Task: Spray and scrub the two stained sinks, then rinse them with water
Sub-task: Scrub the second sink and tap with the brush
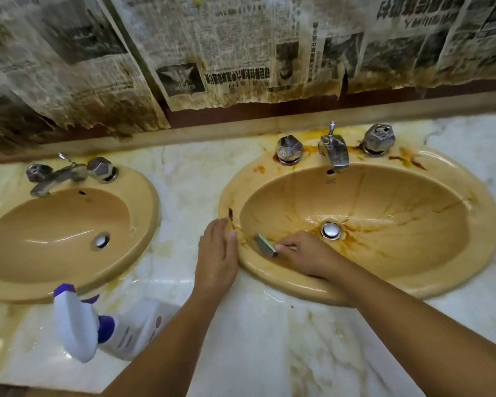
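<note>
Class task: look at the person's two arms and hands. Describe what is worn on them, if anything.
Nothing is worn. The left hand and right hand are bare: no gloves, rings, watch or bracelets show. The left forearm and right forearm are bare down to the picture's lower edge, with no sleeve in view.

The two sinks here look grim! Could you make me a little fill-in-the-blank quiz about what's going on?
The right hand grips a green ____ inside the stained sink.
The left hand lies flat, holding ____.
The spray bottle is on the countertop by the cleaner sink, the one on the ____.
Above the countertop hang sheets of stained ____.
Missing words: sponge; nothing; left; newspaper.
</note>
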`<state>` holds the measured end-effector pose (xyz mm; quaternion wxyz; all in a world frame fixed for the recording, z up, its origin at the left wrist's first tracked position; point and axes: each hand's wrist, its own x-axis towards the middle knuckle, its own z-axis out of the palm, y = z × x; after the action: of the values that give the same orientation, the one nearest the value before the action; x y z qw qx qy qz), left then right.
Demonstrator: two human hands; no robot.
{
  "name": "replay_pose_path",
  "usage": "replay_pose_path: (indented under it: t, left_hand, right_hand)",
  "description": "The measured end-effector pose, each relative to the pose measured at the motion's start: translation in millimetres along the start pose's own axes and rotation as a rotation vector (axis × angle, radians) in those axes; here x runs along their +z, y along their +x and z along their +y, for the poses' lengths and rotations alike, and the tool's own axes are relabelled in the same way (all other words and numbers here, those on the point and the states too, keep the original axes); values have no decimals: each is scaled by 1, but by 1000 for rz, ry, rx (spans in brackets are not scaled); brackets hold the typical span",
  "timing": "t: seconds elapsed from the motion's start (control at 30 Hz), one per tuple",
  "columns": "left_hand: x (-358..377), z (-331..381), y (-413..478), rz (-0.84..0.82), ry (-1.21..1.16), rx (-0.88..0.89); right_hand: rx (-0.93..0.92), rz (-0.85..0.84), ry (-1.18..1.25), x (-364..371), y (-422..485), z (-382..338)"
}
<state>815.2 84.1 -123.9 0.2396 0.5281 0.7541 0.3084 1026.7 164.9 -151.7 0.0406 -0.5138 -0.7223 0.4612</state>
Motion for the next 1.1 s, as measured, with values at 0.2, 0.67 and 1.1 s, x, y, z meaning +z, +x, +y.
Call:
replay_pose_path:
  t: [0.2,0.67,1.1]
  left_hand:
    - [16,-11,7,-16,66,-14]
    - [15,-6,34,-55,66,-97]
    - [16,-1,31,-15,88,-111]
  right_hand:
    - [174,-21,-116,-6,17,14]
    - [-16,-9,106,14,13,-3]
    - [107,-123,54,5,15,14]
